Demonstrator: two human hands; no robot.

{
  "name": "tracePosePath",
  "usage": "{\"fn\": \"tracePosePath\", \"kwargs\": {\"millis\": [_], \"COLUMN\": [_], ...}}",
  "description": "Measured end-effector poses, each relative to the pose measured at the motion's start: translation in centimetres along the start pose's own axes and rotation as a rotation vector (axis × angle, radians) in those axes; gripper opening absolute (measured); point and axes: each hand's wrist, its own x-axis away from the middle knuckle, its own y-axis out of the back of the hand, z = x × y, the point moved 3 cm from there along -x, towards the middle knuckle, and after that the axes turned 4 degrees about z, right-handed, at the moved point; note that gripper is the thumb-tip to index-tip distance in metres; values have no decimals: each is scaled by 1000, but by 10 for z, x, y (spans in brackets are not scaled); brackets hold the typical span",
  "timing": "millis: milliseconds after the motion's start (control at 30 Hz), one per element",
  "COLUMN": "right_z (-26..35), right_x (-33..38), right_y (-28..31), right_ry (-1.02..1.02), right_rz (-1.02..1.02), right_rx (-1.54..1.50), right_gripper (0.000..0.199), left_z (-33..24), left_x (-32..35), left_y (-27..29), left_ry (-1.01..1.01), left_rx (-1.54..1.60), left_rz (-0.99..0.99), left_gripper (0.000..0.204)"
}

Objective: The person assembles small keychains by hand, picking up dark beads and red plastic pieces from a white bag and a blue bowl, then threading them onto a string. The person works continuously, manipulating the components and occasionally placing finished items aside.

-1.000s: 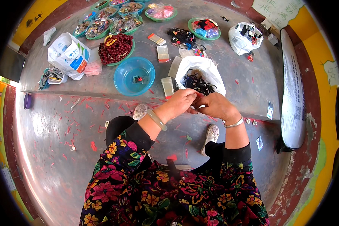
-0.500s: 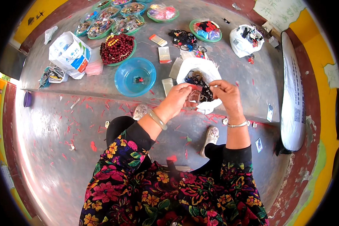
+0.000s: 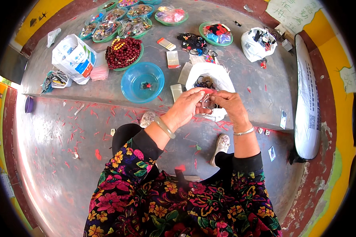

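Both hands are closed on a small clear plastic packet [image 3: 206,101] with a red top strip, held in front of a white plastic bag [image 3: 221,76]. My left hand [image 3: 187,107] pinches its left side between thumb and fingers. On the right edge, close to the red strip, the fingertips of my right hand [image 3: 234,106] press together. Something thin shows inside the packet, too small to make out. Dark cords or bands [image 3: 205,81] lie in the open white bag just beyond my hands.
Left of my hands stands a blue plastic basin [image 3: 129,87] with a small red-and-black item in it. Dark red beads [image 3: 120,58] fill a green tray. A white printed bag [image 3: 72,55] stands farther left. Another stuffed white bag [image 3: 249,49] sits at right. Red scraps litter the floor.
My right hand has moved left and down from above the white bag to the packet, and now grips its edge. My left hand keeps its hold, nearly in place.
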Motion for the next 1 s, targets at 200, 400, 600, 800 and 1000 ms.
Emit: {"fn": "tracePosePath", "kwargs": {"millis": [200,400,600,800,1000], "right_z": [2,6,6,6,0], "right_x": [2,4,4,3,1], "right_y": [0,-3,-3,-3,-6], "right_ry": [-4,-20,47,37,44], "right_rz": [-36,-32,5,-34,-79], "right_rx": [-10,-113,-115,-89,-92], "right_gripper": [14,17,18,17,16], "left_z": [-2,-7,-6,-2,2], "left_x": [0,2,0,-2,-2], "left_y": [0,-9,-6,1,9], "left_ry": [8,-9,36,11,73], "left_rx": [42,-83,-60,14,-7], "left_rz": [14,36,-75,-107,-150], "left_gripper": [32,30,25,24,25]}}
